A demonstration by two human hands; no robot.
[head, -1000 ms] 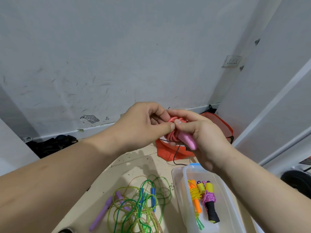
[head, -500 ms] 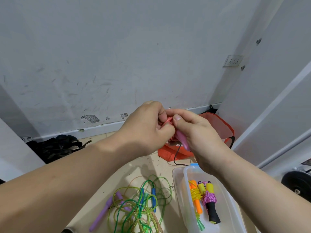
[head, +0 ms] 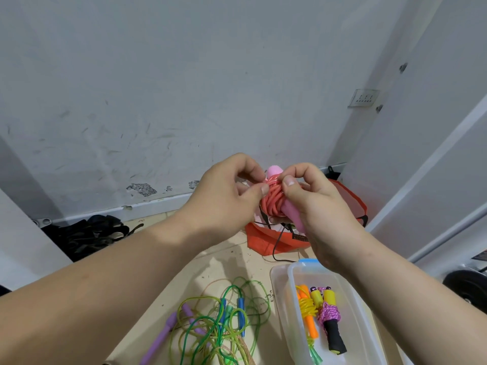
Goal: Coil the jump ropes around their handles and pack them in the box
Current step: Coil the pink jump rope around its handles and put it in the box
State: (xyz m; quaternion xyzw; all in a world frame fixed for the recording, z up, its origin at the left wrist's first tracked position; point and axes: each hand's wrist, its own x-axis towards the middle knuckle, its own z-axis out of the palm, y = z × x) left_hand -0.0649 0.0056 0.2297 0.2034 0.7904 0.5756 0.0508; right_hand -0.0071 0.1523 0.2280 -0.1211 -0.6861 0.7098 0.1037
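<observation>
The pink jump rope (head: pixel 271 206) was held up in the air between both hands, farther off than the box and well clear of the floor. The left hand (head: pixel 224 198) pinched the left side of the coil, its thumb laid flat on the cord and the other fingers (head: pixel 250 167) curled over the top behind it. The right hand (head: pixel 326 214) gripped the handle (head: pixel 291 213) from the right, thumb pressed on the upper turns, so the bundle sat squeezed between the two thumbs. The cord looked like smooth, glossy coral-red tubing, wound in many tight, slightly uneven turns into a fat knot. The handle was matte pale pink, round and blunt; a rounded tip poked up above the fingers and a shaft slanted down to the near right along the right palm, though I couldn't tell whether they were one piece. The box (head: pixel 283 320) was a clear, soft-cornered plastic tub on the floor (head: pixel 184 280) at near right, with a strip of blue at its far end. In it lay two wound bundles side by side: an orange-handled bundle (head: pixel 307 309) tied in yellow cord and a yellow-and-black bundle (head: pixel 329 316) tied in braided pink cord. To its left sprawled a loose tangle of ropes (head: pixel 218 325): thin translucent green and yellowish cords, blue and lilac handles, some tan twine. An orange bag (head: pixel 266 238) slumped by the far wall.
</observation>
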